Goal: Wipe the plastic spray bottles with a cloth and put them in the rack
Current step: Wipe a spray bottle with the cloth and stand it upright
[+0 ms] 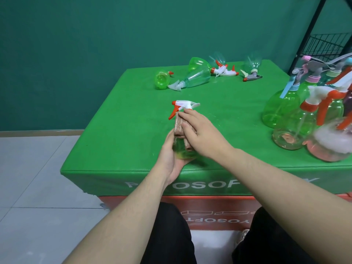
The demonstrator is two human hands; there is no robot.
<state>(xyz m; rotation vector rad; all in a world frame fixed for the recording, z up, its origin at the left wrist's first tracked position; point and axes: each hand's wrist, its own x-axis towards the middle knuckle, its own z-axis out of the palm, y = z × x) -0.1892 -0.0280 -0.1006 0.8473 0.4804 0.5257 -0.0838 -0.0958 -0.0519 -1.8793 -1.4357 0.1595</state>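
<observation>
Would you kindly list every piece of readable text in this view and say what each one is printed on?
"P..OSOF..": white letters on the front edge of the green table cover, partly hidden by the person's arms.
"YOSOFT": white, upside down, on the red panel below it.
Spray bottles: no readable labels.

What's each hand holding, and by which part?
Left hand grips the green spray bottle around its base. Right hand presses the folded brown cloth flat against the bottle's upper body.
</observation>
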